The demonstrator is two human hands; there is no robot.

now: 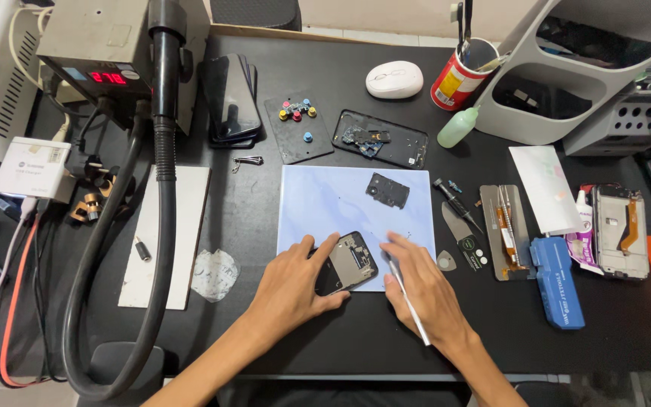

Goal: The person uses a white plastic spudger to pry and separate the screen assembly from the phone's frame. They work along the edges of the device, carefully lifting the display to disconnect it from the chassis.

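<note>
My left hand [291, 285] grips an opened black phone [346, 263] by its lower end, holding it flat on a pale blue work mat [325, 200]. The phone's back is off and its inner frame shows. My right hand [423, 290] sits just right of the phone and holds a thin white tool [410, 305], its tip near the phone's right edge. A small black camera cover part [386, 189] lies on the mat above the phone.
A black back cover with parts [380, 139] and a small screw tray [297, 128] lie behind the mat. Stacked phones [230, 98], a hot-air station [103, 56] with a thick hose [161, 173], a white mouse [394, 78], a red cup [455, 79], a blue case [557, 281] and another open phone [619, 231] surround it.
</note>
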